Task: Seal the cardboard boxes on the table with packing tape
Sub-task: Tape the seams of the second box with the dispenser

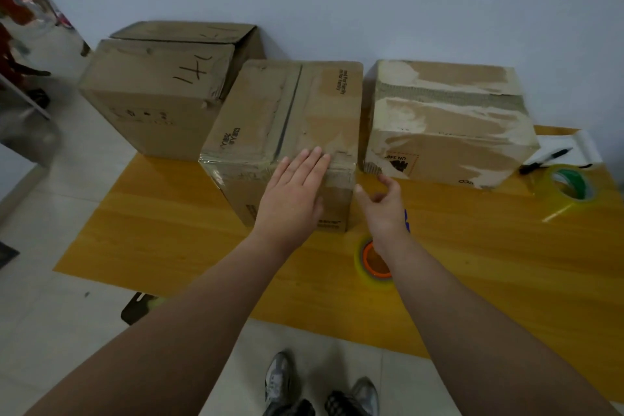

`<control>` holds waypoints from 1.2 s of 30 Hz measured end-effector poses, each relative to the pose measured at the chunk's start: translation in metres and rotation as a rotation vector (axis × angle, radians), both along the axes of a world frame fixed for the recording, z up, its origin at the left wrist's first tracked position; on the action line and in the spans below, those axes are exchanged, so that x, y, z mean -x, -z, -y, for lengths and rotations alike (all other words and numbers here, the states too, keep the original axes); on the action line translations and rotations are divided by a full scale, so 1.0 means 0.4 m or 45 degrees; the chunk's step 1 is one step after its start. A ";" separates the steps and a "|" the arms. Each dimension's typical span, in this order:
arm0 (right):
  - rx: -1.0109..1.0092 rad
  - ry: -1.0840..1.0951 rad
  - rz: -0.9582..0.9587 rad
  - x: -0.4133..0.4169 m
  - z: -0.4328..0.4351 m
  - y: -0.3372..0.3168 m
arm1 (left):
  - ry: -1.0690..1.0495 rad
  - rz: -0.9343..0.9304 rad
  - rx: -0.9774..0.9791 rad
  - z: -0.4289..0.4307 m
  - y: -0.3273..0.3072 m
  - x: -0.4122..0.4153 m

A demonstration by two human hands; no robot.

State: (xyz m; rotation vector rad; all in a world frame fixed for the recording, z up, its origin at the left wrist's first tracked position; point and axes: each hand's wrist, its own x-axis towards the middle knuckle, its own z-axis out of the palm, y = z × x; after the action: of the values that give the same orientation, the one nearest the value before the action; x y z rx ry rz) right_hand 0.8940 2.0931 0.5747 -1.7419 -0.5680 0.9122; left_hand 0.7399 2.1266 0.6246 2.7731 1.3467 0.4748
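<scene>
Three cardboard boxes stand along the wall on a yellow wooden table (169,233). The middle box (266,111) has its flaps closed, with clear tape over its front left corner. My left hand (290,192) lies flat, fingers together, on that box's front top edge. My right hand (383,204) hovers just right of the box with fingers spread, holding nothing. A tape roll with an orange core (371,262) lies on the table under my right wrist. The left box (152,88) has a raised rear flap. The right box (445,118) has torn paper on top.
A second tape roll with a green core (570,186) lies at the table's right end, a loose strip trailing from it. A black marker (543,160) rests on white paper behind it. My shoes (320,385) show below the table's near edge on the tiled floor.
</scene>
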 end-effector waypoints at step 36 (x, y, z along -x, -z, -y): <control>0.374 -0.884 1.461 -0.041 -0.057 -0.121 | 0.084 -0.148 0.022 -0.022 -0.021 0.015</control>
State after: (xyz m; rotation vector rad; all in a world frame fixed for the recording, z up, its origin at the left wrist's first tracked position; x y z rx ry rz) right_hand 0.9105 2.1160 0.6230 -2.3000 -1.9423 0.3282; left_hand 0.7340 2.1354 0.6329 2.8606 1.2681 0.3023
